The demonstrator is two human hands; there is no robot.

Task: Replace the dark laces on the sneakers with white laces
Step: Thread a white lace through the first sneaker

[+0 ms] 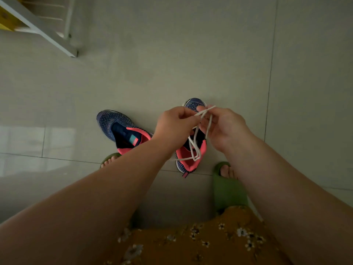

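Note:
Two blue knit sneakers with pink collars lie on the tiled floor. The left sneaker [122, 129] shows no laces. The right sneaker [188, 159] is partly hidden behind my hands. A white lace [194, 148] hangs in loops over the right sneaker. My left hand [174, 127] pinches the lace near its top. My right hand [223, 127] holds the same lace with curled fingers, close beside the left hand. No dark lace is visible.
My feet in green slippers [228, 190] stand just in front of the sneakers, one slipper toe [109, 159] peeking out under my left forearm. A white metal frame [47, 33] stands at the far left. Grey floor tiles [191, 54] stretch beyond the sneakers.

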